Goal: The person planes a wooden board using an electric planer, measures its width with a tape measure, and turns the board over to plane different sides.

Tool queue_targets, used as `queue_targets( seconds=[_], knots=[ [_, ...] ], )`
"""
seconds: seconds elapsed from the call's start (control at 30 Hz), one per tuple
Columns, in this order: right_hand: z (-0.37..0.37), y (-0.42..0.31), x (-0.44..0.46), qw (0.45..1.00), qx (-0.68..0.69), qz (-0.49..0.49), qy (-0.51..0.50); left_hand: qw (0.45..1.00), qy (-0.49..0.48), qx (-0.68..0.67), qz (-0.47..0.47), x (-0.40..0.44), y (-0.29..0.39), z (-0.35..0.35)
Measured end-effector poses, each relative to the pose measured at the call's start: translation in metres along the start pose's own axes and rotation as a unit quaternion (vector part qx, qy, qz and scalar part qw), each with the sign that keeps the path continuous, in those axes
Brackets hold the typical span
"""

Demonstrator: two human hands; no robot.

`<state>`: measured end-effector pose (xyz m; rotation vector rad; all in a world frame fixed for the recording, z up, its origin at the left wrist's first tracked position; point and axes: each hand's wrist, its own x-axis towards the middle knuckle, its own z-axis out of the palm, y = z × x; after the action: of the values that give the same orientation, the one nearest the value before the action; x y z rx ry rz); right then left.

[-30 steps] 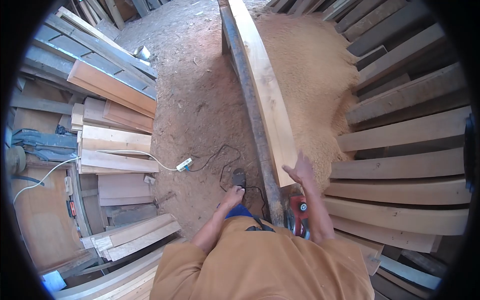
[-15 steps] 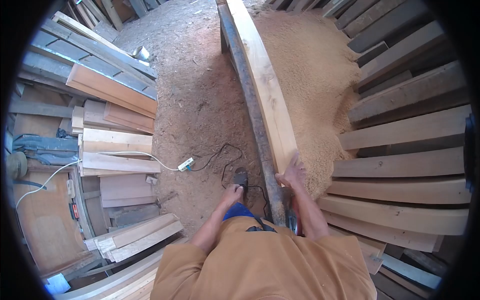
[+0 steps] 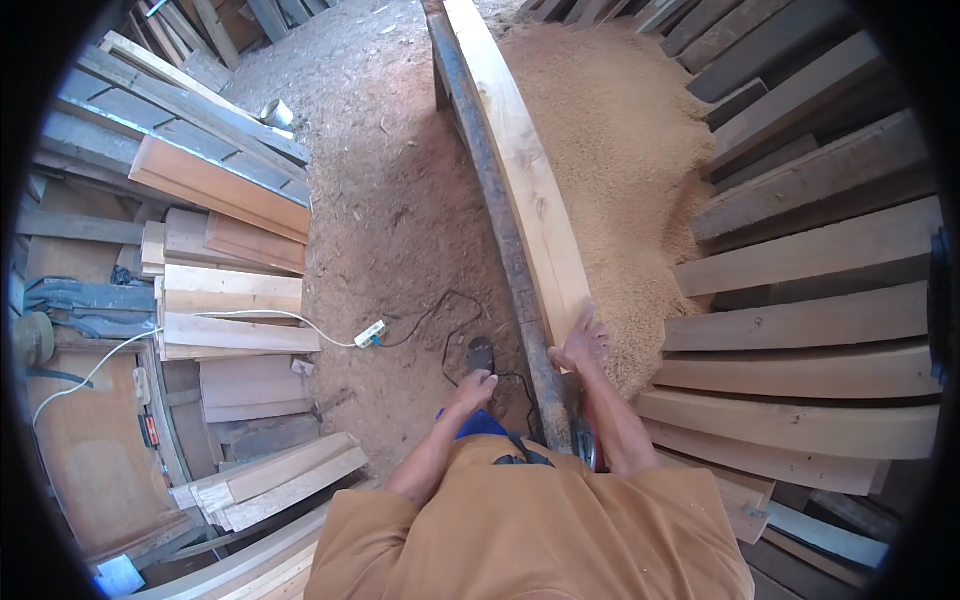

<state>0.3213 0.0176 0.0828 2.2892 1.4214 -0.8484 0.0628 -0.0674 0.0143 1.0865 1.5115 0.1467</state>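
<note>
A long pale wooden board (image 3: 535, 190) lies lengthwise on a narrow, dark-stained bench beam (image 3: 497, 215). My right hand (image 3: 584, 345) rests on the near end of the board, fingers stretched out and thumb spread toward the board's left edge. Left of the beam, my left hand (image 3: 472, 390) is closed low in front of my body; what it holds, if anything, is hidden. A black cable (image 3: 447, 335) runs on the ground and passes close by that hand. Just beyond the hand shows a dark sandal or shoe (image 3: 481, 353).
A white power strip (image 3: 370, 334) with a white cord lies on the dirt floor. Sawdust (image 3: 620, 180) is heaped right of the bench. Stacked boards (image 3: 800, 325) line the right side; planks (image 3: 235, 335) and a reddish-brown panel (image 3: 220, 190) lie left. A metal can (image 3: 278, 114) stands farther off.
The view has shifted slightly. My left hand appears a little farther right relative to the cable; my right hand stays on the board's end. The board looks unmoved on the beam.
</note>
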Motion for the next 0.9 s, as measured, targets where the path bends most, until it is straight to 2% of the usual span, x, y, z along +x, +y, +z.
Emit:
queue_targets(
  seconds=[0.03,0.13,0.2,0.23,0.33,0.37,0.47,0.53,0.6,0.63,0.67,0.73,0.77,0.83,0.9],
  knots=[
    [-0.003,-0.001,-0.006,1.000,0.005,-0.006,-0.004,1.000,-0.015,-0.016,0.001,-0.001,0.009,0.004],
    [-0.002,-0.011,-0.022,0.999,0.026,-0.026,0.009,0.992,0.038,-0.120,0.007,0.035,0.002,0.047],
    [0.026,-0.022,-0.032,0.997,0.046,-0.043,0.041,0.967,0.044,-0.248,0.029,0.051,0.012,0.069],
    [0.035,-0.030,-0.036,0.997,0.047,-0.050,0.024,0.948,0.047,-0.311,0.041,0.053,0.018,0.070],
    [0.049,-0.051,-0.060,0.991,0.122,-0.042,-0.028,0.922,-0.048,-0.383,0.022,0.044,0.016,0.052],
    [0.046,-0.051,-0.066,0.986,0.140,-0.072,-0.050,0.931,0.082,-0.355,0.029,0.039,0.006,0.057],
    [0.054,-0.042,-0.074,0.956,0.216,-0.170,-0.102,0.944,0.046,-0.323,0.048,0.004,-0.004,0.019],
    [0.094,-0.030,-0.043,0.916,0.288,-0.257,-0.110,0.940,0.004,-0.340,-0.004,-0.020,0.006,-0.011],
    [0.087,-0.030,-0.041,0.849,0.407,-0.288,-0.177,0.923,-0.015,-0.383,0.035,-0.028,0.024,-0.019],
    [0.083,-0.031,-0.042,0.808,0.462,-0.302,-0.210,0.904,-0.014,-0.416,0.099,-0.027,0.035,-0.011],
    [0.082,-0.032,-0.046,0.811,0.459,-0.288,-0.219,0.880,-0.012,-0.447,0.160,-0.027,0.042,-0.007],
    [0.076,-0.034,-0.049,0.819,0.456,-0.258,-0.233,0.869,-0.088,-0.481,0.080,-0.013,0.025,0.002],
    [0.071,-0.035,-0.047,0.809,0.469,-0.279,-0.219,0.858,-0.127,-0.496,0.037,-0.005,0.012,0.009],
    [0.062,-0.036,-0.043,0.788,0.490,-0.319,-0.193,0.891,-0.144,-0.420,0.094,0.005,-0.001,0.017],
    [0.057,-0.046,-0.045,0.841,0.477,-0.225,-0.123,0.912,-0.136,-0.363,0.135,0.010,-0.014,0.028]
  ],
)
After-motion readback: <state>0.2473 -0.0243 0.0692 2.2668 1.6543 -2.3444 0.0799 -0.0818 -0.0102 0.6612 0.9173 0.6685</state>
